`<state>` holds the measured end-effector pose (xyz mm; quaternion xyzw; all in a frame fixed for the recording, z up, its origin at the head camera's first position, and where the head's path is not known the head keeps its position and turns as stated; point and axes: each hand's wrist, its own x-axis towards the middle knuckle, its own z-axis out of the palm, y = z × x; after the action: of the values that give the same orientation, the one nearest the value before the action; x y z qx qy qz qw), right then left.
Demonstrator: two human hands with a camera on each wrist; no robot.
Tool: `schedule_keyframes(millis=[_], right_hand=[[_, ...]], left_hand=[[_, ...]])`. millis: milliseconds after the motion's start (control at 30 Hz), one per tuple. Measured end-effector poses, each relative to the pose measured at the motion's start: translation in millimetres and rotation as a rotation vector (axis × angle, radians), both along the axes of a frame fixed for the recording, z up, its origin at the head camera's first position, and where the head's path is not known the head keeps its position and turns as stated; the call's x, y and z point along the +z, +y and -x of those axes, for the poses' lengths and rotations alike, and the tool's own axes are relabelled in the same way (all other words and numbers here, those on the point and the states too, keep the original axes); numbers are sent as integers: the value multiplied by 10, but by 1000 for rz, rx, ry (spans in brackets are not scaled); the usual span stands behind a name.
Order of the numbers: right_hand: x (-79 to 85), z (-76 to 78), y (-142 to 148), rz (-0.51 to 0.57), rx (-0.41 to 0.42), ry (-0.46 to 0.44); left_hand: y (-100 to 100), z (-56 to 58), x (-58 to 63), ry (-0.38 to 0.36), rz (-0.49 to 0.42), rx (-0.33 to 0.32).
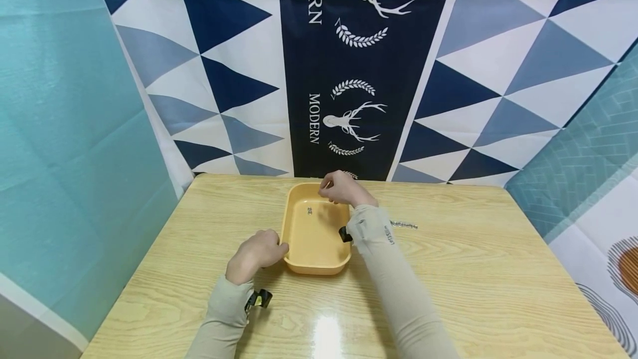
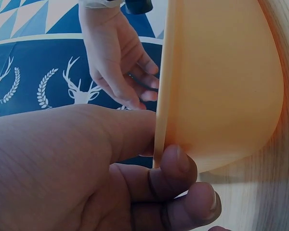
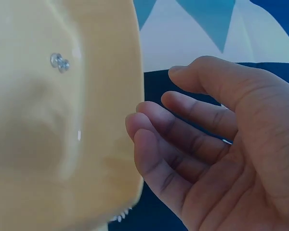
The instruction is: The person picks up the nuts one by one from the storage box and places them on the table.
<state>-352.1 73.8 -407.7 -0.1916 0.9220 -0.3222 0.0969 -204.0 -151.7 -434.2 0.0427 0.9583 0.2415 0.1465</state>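
A shallow yellow plastic tub [image 1: 315, 266] rests on the table. My left hand [image 1: 256, 254] pinches its rim at the near left corner; the left wrist view shows thumb and fingers [image 2: 179, 166] on either side of the wall. My right hand [image 1: 344, 188] hovers over the tub's far right end. In the right wrist view its fingers [image 3: 149, 149] are loosely bent, apart from the thumb, with nothing visible between them. A small cluster of clear, shiny pieces [image 3: 60, 62] lies on the tub's floor; their exact kind is too small to tell.
Right of the tub, partly behind my right forearm, a row of similar shiny pieces [image 1: 404, 225] lies on the wooden table [image 1: 473, 270]. A patterned cloth [image 1: 239, 60] hangs just beyond the table's far edge. Teal sheeting [image 1: 85, 126] stands along the left.
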Motion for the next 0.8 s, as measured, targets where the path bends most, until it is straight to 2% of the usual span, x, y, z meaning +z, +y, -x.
schedule_keyframes(millis=[467,800], right_hand=[[-153,2,-100,3,11,-2],[-283,62,-154,19,36,3]], left_hand=[[0,-2,-3,3,5,14],[-2,20,-20,-29,1,18]])
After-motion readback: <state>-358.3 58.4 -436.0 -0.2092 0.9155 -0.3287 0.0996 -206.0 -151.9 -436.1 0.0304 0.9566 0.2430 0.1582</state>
